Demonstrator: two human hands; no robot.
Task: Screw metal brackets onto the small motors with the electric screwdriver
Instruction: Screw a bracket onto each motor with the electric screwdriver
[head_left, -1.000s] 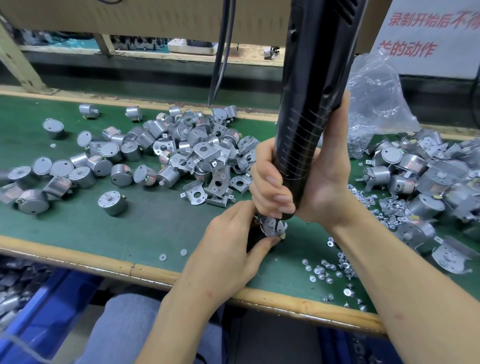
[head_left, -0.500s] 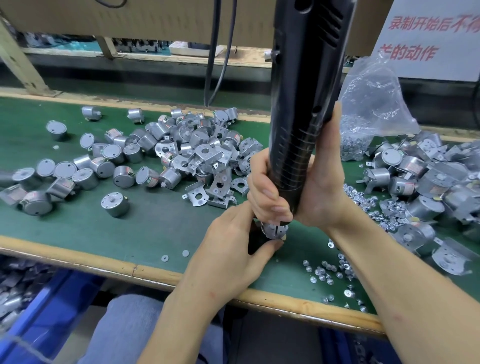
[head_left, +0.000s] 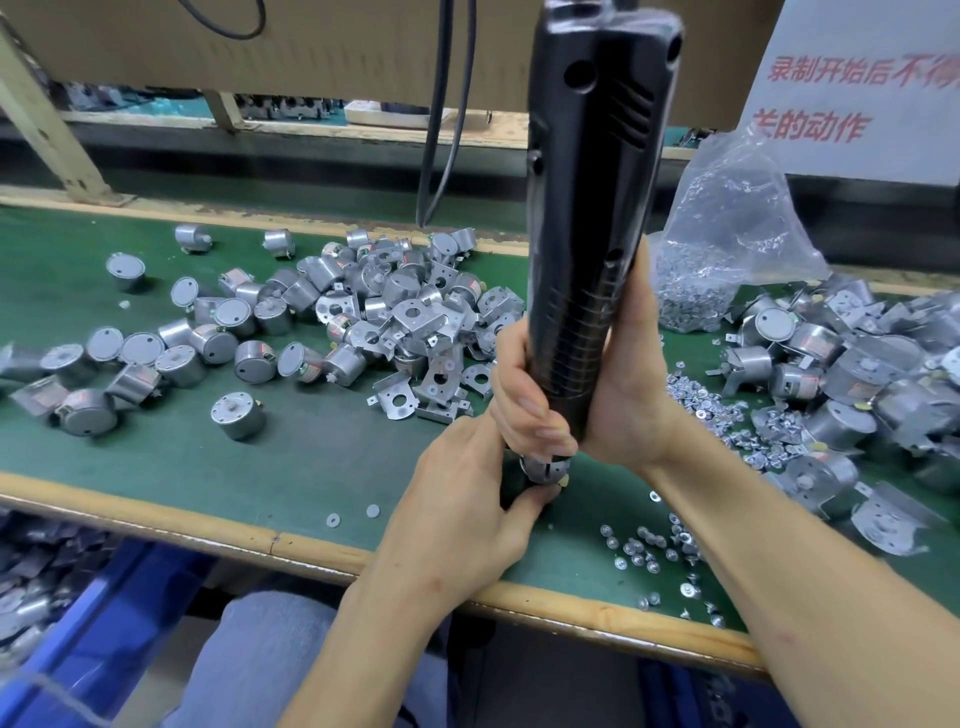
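Note:
My right hand (head_left: 587, 395) grips the lower end of the black electric screwdriver (head_left: 587, 218), which stands almost upright over the front of the green bench. Directly under its tip, my left hand (head_left: 467, 509) holds a small motor with a bracket (head_left: 545, 467); most of that piece is hidden by my fingers. Bare silver motors (head_left: 234, 415) lie scattered at the left. A heap of loose metal brackets (head_left: 415, 332) mixed with motors sits behind my hands.
Loose screws (head_left: 649, 551) lie on the green mat (head_left: 291, 467) at the front right. A clear plastic bag of screws (head_left: 727, 249) stands behind them, with bracketed motors (head_left: 831, 395) piled at the far right. Blue bins (head_left: 67, 623) sit below the bench edge. Cables (head_left: 441, 130) hang behind.
The screwdriver has straightened from a rightward lean to nearly upright. Both hands stayed over the same spot on the motor.

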